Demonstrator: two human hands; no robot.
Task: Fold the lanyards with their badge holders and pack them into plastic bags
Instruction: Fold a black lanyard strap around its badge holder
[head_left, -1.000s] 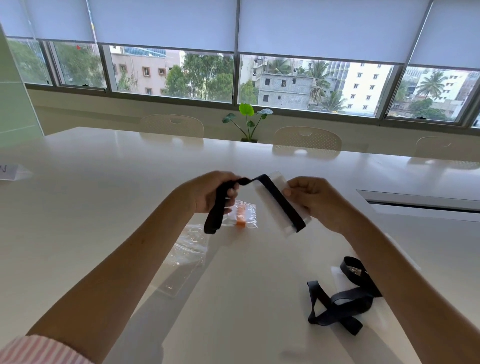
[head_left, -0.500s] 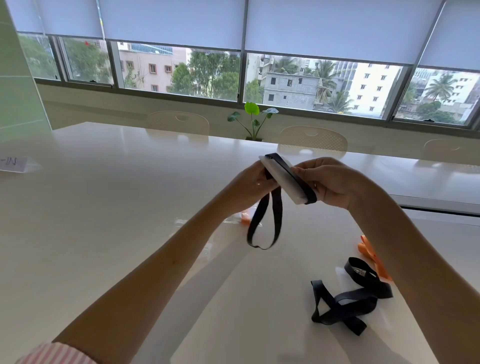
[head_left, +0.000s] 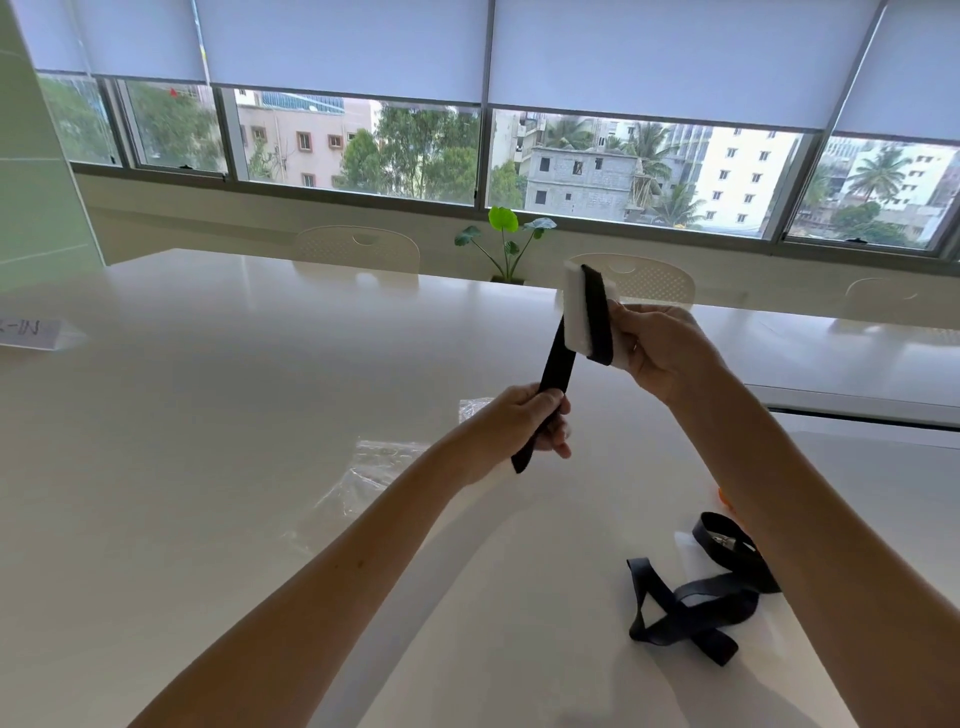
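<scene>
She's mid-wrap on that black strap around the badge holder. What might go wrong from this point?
1. The right hand pinches only one edge of the badge holder; the left hand pulling the lanyard taut may twist it loose or slip the wraps off.
2. The short tail below the left hand may spring free and unwind once released.
3. The plastic bags lie flat under the left forearm; a sweep may push them away.
</scene>
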